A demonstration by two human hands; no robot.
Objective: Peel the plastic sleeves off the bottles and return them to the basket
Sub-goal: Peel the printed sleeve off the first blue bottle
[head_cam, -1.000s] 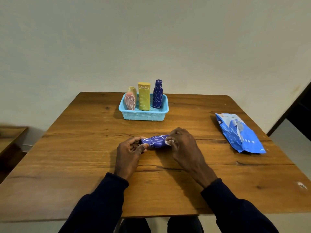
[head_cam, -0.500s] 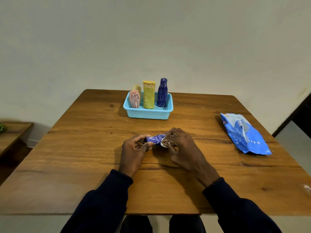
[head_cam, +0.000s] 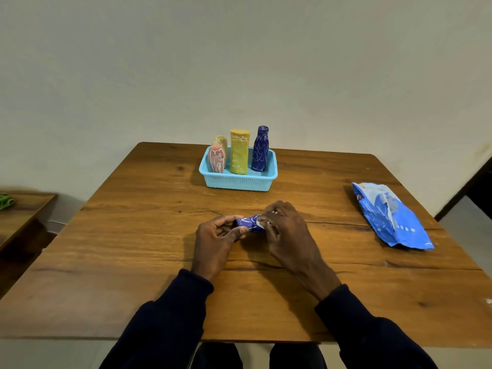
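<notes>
I hold the blue-sleeved bottle (head_cam: 249,224) just above the desk (head_cam: 133,249), left hand (head_cam: 217,241) gripping one end, right hand (head_cam: 287,230) pinching the sleeve edge; peeling is under way, and next I must pull lengthwise before returning it to the basket (head_cam: 239,181).

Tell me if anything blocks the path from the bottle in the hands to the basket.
Nothing visible does. Only bare table lies between the bottle, gripped by the left hand and right hand, and the basket. The blue bag lies off to the right.
</notes>
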